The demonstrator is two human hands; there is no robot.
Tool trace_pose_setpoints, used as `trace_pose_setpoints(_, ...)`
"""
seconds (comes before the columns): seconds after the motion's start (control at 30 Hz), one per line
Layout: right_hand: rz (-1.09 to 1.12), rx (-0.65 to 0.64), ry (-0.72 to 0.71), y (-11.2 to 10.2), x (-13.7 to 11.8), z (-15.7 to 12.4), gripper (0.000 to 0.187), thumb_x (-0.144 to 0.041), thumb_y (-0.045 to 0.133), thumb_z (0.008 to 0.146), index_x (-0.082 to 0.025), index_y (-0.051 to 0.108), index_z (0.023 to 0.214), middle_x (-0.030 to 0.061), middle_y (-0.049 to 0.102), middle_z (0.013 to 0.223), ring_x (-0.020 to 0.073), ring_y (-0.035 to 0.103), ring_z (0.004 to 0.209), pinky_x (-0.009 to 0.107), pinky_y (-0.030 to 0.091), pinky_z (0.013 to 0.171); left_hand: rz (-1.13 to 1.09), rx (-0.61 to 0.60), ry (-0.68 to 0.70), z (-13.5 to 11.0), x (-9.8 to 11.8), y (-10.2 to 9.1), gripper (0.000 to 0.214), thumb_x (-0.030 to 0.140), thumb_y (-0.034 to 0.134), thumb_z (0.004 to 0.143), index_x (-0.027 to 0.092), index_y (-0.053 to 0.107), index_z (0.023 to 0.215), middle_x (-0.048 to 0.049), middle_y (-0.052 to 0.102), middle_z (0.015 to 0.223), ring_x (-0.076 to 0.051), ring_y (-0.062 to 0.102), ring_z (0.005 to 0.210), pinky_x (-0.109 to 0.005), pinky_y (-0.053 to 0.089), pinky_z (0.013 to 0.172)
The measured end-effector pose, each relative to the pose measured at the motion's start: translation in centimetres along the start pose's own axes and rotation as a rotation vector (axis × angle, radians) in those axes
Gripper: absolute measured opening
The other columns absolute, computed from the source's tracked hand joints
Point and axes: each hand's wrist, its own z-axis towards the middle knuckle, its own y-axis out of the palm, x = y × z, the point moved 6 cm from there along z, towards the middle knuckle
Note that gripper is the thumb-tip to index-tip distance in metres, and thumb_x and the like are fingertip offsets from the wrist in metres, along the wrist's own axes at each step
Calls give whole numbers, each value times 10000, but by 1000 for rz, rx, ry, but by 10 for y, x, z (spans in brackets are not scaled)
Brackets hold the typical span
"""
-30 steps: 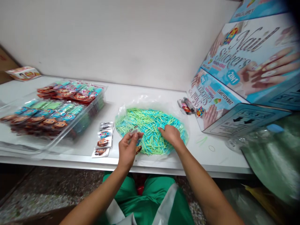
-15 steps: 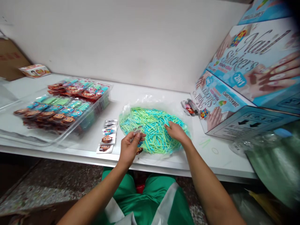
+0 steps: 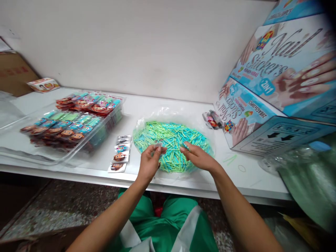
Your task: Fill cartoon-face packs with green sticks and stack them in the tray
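A clear bag (image 3: 173, 113) lies spread on the table, heaped with thin green and blue sticks (image 3: 168, 134). Over the heap's near left side, my left hand (image 3: 151, 159) pinches a small printed packet, mostly hidden by the fingers. My right hand (image 3: 196, 154) is closed at the heap's right half, with bluish sticks between thumb and fingers; how many is hidden. Left of the bag lie flat printed packets (image 3: 122, 152), overlapping, with a cartoon face on them.
A clear plastic tray (image 3: 61, 159) at left holds rows of filled packets (image 3: 68, 127). Stacked Nail Stickers boxes (image 3: 275, 63) stand at right, with dark packets (image 3: 212, 119) beside them. A clear bag with a blue cap (image 3: 319, 146) sits at the right edge. A cardboard box (image 3: 15, 73) stands far left.
My right hand has come left and nearer, toward my left hand, with sticks in its fingers. My left hand has turned and shifted slightly right, its packet now more hidden.
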Motion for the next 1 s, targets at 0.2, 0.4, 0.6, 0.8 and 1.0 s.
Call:
trace_pose_setpoints(0.2,-331,-70,-121,22,-35,-2,129,-268,368,912,-177,449,954,71,609,878,183,567,772,264,337,628,39,17,184,5,19,25,292,415,512,833,149,619,883,-78,680,913,-166,626,856,-241,483,680)
trace_pose_setpoints(0.4,-368,-16,6,27,-32,-4,247,-418,344,920,-192,444,911,42,614,746,185,572,677,254,266,553,1,24,145,0,15,17,284,415,518,832,152,596,907,-78,675,921,-179,629,875,-248,484,683)
trace_pose_setpoints(0.6,-129,-29,47,10,-37,-12,388,-570,343,873,-195,422,932,32,584,806,166,546,708,241,325,575,-85,-104,-59,-8,-3,8,264,391,632,752,134,597,797,-65,691,784,-158,639,728,-267,474,709)
trace_pose_setpoints(0.8,3,-160,-44,9,-42,-18,339,-521,265,913,-209,394,885,6,514,754,147,485,698,267,379,626,-193,-191,-157,-14,-14,10,292,396,645,739,114,596,795,-71,689,730,-140,630,645,-271,466,705)
trace_pose_setpoints(1.0,-121,7,-28,8,-39,-14,322,-457,240,938,-218,370,766,-24,436,632,138,428,575,265,329,558,-172,-244,-170,-20,-16,10,334,428,644,733,121,582,848,-79,694,746,-152,635,653,-301,478,716)
